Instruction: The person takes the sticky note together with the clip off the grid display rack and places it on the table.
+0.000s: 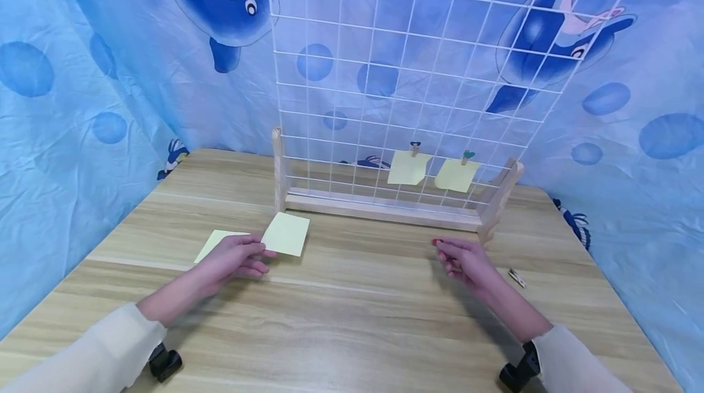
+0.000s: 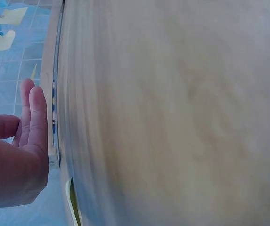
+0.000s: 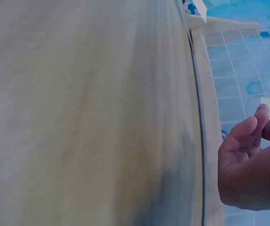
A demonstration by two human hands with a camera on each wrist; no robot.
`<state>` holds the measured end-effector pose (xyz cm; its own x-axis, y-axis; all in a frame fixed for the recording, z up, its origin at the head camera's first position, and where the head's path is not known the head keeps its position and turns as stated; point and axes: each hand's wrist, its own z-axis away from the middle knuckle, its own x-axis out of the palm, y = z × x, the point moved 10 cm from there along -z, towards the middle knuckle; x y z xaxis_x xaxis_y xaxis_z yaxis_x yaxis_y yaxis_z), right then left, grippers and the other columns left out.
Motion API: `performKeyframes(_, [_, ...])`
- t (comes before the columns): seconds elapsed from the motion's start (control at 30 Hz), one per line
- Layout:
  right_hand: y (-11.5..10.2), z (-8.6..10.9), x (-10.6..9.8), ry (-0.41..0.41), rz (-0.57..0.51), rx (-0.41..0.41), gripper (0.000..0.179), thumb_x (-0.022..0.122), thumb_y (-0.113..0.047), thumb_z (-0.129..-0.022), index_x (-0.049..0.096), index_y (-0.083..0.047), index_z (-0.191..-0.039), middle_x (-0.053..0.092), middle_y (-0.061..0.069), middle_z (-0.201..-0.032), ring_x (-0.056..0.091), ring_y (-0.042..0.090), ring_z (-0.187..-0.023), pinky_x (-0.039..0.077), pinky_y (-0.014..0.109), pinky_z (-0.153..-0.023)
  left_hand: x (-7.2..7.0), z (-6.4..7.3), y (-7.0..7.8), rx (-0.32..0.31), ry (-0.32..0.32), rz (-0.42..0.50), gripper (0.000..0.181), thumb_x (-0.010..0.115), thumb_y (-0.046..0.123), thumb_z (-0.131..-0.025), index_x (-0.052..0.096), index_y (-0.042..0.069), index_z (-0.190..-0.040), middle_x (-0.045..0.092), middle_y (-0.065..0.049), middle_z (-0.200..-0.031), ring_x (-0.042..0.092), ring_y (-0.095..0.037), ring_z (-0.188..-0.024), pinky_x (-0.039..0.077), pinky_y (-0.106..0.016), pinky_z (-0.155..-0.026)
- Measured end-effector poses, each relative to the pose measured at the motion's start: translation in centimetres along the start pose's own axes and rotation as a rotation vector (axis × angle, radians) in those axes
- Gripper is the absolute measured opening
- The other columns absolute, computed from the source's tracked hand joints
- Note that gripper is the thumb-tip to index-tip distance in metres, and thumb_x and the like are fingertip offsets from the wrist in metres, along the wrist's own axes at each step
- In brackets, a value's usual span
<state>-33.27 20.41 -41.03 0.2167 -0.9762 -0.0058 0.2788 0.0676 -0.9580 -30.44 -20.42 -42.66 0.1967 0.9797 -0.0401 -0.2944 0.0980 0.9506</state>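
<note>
In the head view my left hand (image 1: pixel 233 258) pinches a pale yellow sticky note (image 1: pixel 287 234) by its left edge, raised over the table. Beneath that hand another yellow note (image 1: pixel 216 240) lies partly covered. My right hand (image 1: pixel 462 261) pinches a small clothespin by its far end; only its red tip (image 1: pixel 436 241) shows. Behind them a white wire grid (image 1: pixel 374 106) stands upright in a wooden base. Two yellow notes, a left one (image 1: pixel 408 168) and a right one (image 1: pixel 456 175), hang there from a dark-topped clothespin (image 1: pixel 415 147) and a green-topped clothespin (image 1: pixel 467 156).
A loose clothespin (image 1: pixel 517 278) lies on the wooden table (image 1: pixel 352 326), right of my right hand. The grid's wooden side posts, left (image 1: pixel 279 167) and right (image 1: pixel 500 197), rise from the tabletop. A blue dolphin-print curtain (image 1: pixel 82 106) hangs around the table.
</note>
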Motion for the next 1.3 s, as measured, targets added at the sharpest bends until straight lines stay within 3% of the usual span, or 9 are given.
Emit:
performKeyframes(0.23, [1.8, 0.5, -1.9, 0.005, 0.031, 0.048, 0.050, 0.058, -0.022, -0.086, 0.043, 0.009, -0.123, 0.054, -0.005, -0.071, 0.046, 0.004, -0.055, 0.041, 0.016, -0.050, -1.1, 1.0, -0.8, -0.014, -0.010, -0.022, 0.060, 0.045, 0.013, -0.092, 0.012, -0.013, -0.136, 0.058, -0.022, -0.113, 0.065, -0.021, -0.077, 0.053, -0.036, -0.075])
performKeyframes(0.4, [2.7, 0.9, -3.6, 0.018, 0.079, 0.079, 0.051, 0.061, -0.025, -0.084, 0.047, 0.007, -0.120, 0.056, -0.004, -0.071, 0.048, 0.006, -0.056, 0.043, 0.018, -0.051, -1.8, 1.8, -1.2, -0.029, -0.010, -0.047, 0.053, 0.043, 0.012, -0.092, 0.020, -0.013, -0.133, 0.059, -0.020, -0.112, 0.064, -0.022, -0.079, 0.053, -0.035, -0.074])
performKeyframes(0.57, [3.7, 1.7, -5.6, 0.008, 0.122, 0.095, 0.049, 0.060, -0.026, -0.085, 0.049, 0.006, -0.119, 0.055, -0.004, -0.070, 0.048, 0.006, -0.057, 0.042, 0.018, -0.050, -1.7, 2.1, -1.3, -0.031, -0.030, -0.063, 0.051, 0.041, 0.011, -0.092, 0.022, -0.012, -0.133, 0.058, -0.019, -0.114, 0.064, -0.022, -0.082, 0.053, -0.035, -0.074])
performKeyframes(0.83, [4.9, 3.2, -8.8, 0.079, 0.135, 0.165, 0.050, 0.061, -0.031, -0.083, 0.050, 0.000, -0.121, 0.056, -0.006, -0.072, 0.049, 0.006, -0.059, 0.043, 0.019, -0.051, -1.2, 1.9, -1.3, -0.032, -0.071, -0.074, 0.049, 0.041, 0.015, -0.094, 0.025, -0.013, -0.130, 0.058, -0.020, -0.115, 0.063, -0.023, -0.083, 0.053, -0.035, -0.074])
performKeyframes(1.3, [5.7, 4.9, -12.0, 0.127, 0.147, 0.209, 0.035, 0.059, -0.033, -0.085, 0.058, -0.008, -0.110, 0.057, -0.006, -0.074, 0.052, 0.006, -0.060, 0.045, 0.020, -0.052, -1.0, 1.7, -1.7, -0.042, -0.134, -0.129, 0.062, 0.043, 0.020, -0.094, 0.012, -0.015, -0.134, 0.058, -0.019, -0.114, 0.063, -0.024, -0.084, 0.053, -0.036, -0.075])
